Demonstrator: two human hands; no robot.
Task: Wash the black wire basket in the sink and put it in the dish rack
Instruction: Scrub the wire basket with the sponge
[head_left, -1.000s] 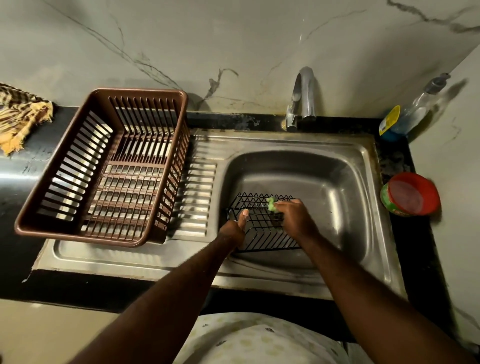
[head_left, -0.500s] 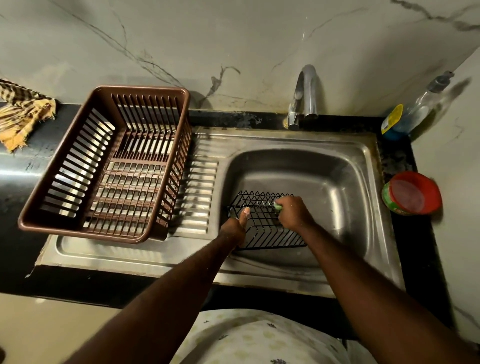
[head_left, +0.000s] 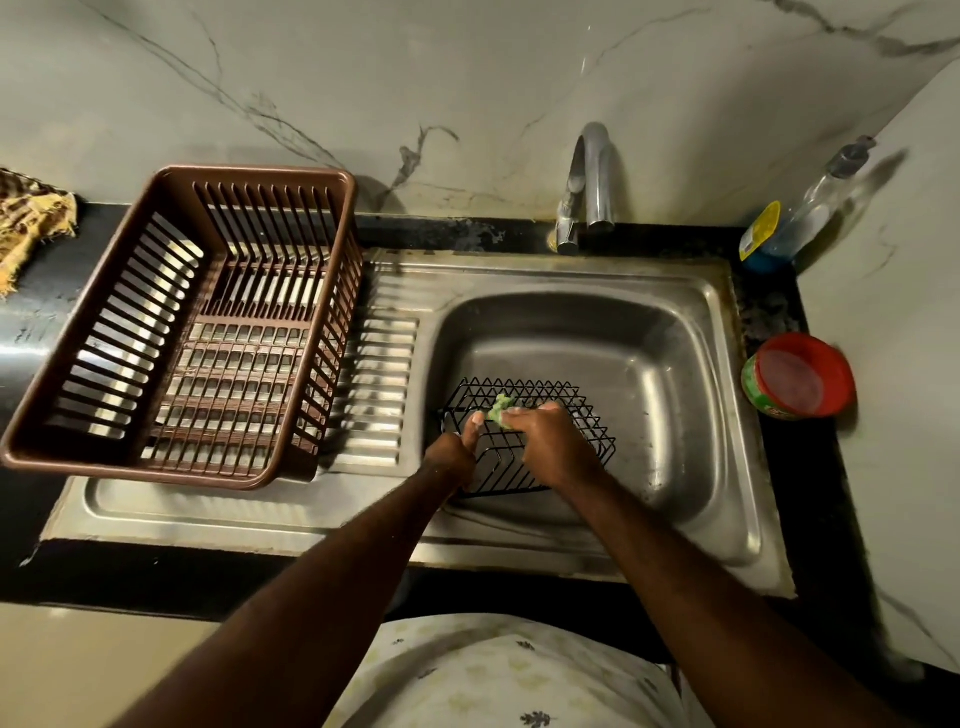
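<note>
Head view: the left hand (head_left: 451, 453) grips the black wire basket (head_left: 566, 431) by its 9 o'clock rim while the right hand (head_left: 553, 446) pinches a green scrubber (head_left: 500, 410) against its wires. Basket lies in the sink (head_left: 675, 374), long axis running 9 to 3 o'clock, with open basin toward 3 o'clock; the dish rack (head_left: 187, 332) stands at 9 o'clock.

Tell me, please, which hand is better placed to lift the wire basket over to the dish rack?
Left, probably. The left hand already grips the black wire basket on the side nearer the brown dish rack, while the right hand is busy holding the green scrubber.
</note>
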